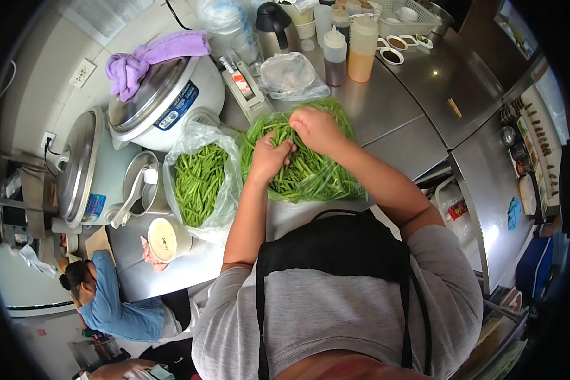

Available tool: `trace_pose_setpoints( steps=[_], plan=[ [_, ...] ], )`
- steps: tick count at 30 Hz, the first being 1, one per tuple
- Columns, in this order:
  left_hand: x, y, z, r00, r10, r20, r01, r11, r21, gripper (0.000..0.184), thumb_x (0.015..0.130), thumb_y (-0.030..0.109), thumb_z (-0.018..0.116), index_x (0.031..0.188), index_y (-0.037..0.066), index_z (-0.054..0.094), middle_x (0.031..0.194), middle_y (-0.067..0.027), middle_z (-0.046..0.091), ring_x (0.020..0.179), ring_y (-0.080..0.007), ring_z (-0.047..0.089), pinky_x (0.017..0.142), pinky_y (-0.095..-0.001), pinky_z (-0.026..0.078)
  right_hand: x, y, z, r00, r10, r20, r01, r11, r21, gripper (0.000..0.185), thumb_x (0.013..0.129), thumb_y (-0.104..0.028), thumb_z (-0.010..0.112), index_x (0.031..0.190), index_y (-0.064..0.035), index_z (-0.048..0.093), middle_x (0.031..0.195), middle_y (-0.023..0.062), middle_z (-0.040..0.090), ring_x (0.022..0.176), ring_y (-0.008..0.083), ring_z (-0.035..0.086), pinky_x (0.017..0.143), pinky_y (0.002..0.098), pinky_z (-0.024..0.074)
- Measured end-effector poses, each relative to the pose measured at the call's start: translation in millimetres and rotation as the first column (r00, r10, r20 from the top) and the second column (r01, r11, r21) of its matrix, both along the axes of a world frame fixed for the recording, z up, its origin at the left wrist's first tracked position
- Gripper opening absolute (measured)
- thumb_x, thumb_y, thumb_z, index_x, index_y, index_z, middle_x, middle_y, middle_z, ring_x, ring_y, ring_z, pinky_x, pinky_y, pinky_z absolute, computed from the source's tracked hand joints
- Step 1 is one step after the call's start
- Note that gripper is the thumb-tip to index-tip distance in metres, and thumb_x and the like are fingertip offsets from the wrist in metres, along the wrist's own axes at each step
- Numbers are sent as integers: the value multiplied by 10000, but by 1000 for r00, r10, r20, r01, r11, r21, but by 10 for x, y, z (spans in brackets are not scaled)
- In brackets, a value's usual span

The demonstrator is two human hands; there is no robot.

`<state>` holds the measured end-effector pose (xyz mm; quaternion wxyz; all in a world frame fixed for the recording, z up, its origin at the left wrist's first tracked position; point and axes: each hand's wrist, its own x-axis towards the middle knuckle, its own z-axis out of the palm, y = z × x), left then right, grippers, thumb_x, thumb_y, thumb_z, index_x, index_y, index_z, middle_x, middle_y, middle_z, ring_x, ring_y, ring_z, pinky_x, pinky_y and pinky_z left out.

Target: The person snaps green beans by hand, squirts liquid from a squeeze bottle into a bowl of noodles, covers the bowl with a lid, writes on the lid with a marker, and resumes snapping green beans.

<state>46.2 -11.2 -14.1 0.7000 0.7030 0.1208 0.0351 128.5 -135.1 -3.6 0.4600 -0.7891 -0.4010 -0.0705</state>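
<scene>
A large clear plastic bag of long green beans (313, 174) lies open on the steel counter in front of me. My left hand (272, 155) rests among the beans, its fingers curled round a few of them. Just right of it, my right hand (320, 130) is closed above the beans with the fingers bent inward; what they hold is hidden. To the left stands a second clear bag (229, 180), its top folded open, filled with shorter green bean pieces (201, 183).
Left are two big rice cookers (177, 95), a metal pot (136, 177) with a white ladle, and a lidded tub (169, 239). A tape dispenser (247, 95), squeeze bottles (363, 50) and sauce dishes (391, 57) stand behind. A person in a blue shirt (117, 304) is at lower left.
</scene>
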Motion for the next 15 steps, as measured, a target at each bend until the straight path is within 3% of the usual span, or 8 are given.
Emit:
trace_pose_setpoints(
  steps=[2, 4, 7, 10, 13, 15],
  plan=[
    [-5, -7, 54, 1000, -3, 30, 5, 997, -72, 113, 776, 31, 508, 887, 15, 520, 656, -27, 554, 426, -60, 428, 400, -184, 343, 0, 49, -70, 927, 84, -366, -9, 980, 201, 111, 769, -141, 506, 787, -44, 558, 744, 108, 573, 657, 266, 541, 602, 335, 420],
    [-9, 2, 123, 997, -1, 76, 10, 993, -116, 112, 780, 33, 501, 890, 21, 520, 655, -26, 549, 429, -59, 426, 399, -183, 341, 4, 82, -110, 732, 216, -646, 47, 930, 365, 140, 787, -139, 488, 828, -19, 547, 759, 137, 577, 661, 285, 546, 598, 343, 429],
    [-24, 44, 157, 998, -25, 65, 31, 995, -99, 117, 785, 44, 500, 899, 26, 520, 652, -23, 544, 436, -57, 429, 400, -183, 340, -7, 26, -57, 902, 105, -419, -24, 980, 195, 153, 798, -148, 482, 834, -9, 534, 754, 149, 573, 675, 299, 545, 606, 356, 427],
    [-46, 26, 129, 999, -4, 41, 9, 993, -119, 94, 775, 24, 513, 869, 16, 523, 651, -36, 555, 425, -58, 425, 393, -185, 343, -43, 18, 45, 987, 58, -151, -47, 996, 76, 123, 789, -148, 493, 795, -29, 523, 731, 125, 566, 666, 288, 542, 602, 359, 417],
    [-96, -15, 146, 999, -35, 38, 42, 977, -210, 150, 776, 54, 515, 923, 26, 515, 654, -40, 543, 441, -74, 438, 398, -181, 345, 30, 28, -53, 954, 14, 301, -2, 999, -39, 95, 764, -146, 502, 751, -52, 502, 726, 100, 557, 684, 281, 540, 603, 377, 405],
    [-133, -30, 230, 996, -86, 35, 93, 936, -339, 148, 774, 72, 518, 917, 35, 511, 662, -41, 532, 443, -77, 432, 403, -186, 354, 79, 15, -109, 915, 39, 401, 16, 991, -132, 91, 743, -146, 510, 743, -58, 491, 729, 89, 551, 701, 275, 542, 603, 392, 398]
  ],
)
